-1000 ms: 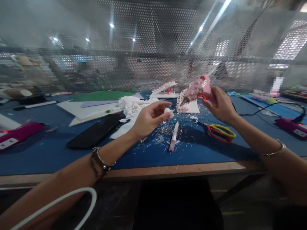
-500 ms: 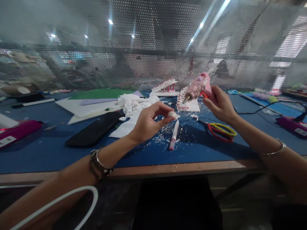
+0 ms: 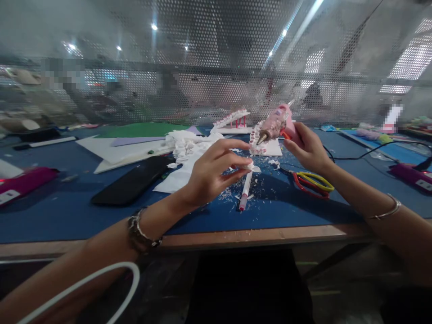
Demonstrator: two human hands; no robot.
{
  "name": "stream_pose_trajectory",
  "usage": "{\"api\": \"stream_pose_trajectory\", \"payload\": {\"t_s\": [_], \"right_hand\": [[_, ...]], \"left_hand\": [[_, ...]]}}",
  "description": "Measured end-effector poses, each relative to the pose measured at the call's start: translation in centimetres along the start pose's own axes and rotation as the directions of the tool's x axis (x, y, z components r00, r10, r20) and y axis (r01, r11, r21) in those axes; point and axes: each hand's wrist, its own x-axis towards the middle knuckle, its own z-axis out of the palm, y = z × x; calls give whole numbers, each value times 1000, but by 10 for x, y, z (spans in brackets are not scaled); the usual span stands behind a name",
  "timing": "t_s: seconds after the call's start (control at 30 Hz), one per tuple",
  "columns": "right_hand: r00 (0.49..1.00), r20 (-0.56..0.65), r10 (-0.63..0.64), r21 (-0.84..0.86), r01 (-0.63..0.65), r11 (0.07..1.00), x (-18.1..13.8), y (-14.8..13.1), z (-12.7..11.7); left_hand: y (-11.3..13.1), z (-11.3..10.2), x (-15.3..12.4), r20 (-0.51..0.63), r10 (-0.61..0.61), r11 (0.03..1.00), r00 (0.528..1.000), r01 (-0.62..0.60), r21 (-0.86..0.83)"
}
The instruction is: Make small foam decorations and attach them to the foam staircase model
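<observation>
Glue gun point(image 3: 276, 124), head view: pink, front half coated in pale lumpy decoration, orange trigger, metal nozzle. It is raised above the table's far middle, gripped by the right hand point(image 3: 309, 150), fingers wrapped about the handle. Nozzle points left, near and downward; long axis slants from far right to near left. Left hand point(image 3: 211, 168) pinches a small white piece point(image 3: 251, 166) between thumb and fingers, index finger extended; nozzle and piece are apart. Gun partly hides a white board point(image 3: 274, 148) with pink-and-white lumps. Marker point(image 3: 245, 193) lies near, scissors point(image 3: 312, 183) to the right, crumpled white paper point(image 3: 182, 146) left.
</observation>
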Motion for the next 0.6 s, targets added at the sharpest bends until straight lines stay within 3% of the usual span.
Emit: {"api": "stream_pose_trajectory", "payload": {"t_s": [0.6], "right_hand": [[999,26,23,-11,-23,1000,-2,-6,4]], "left_hand": [[5,2,4,-75,-119,993,990,117,-22]]}}
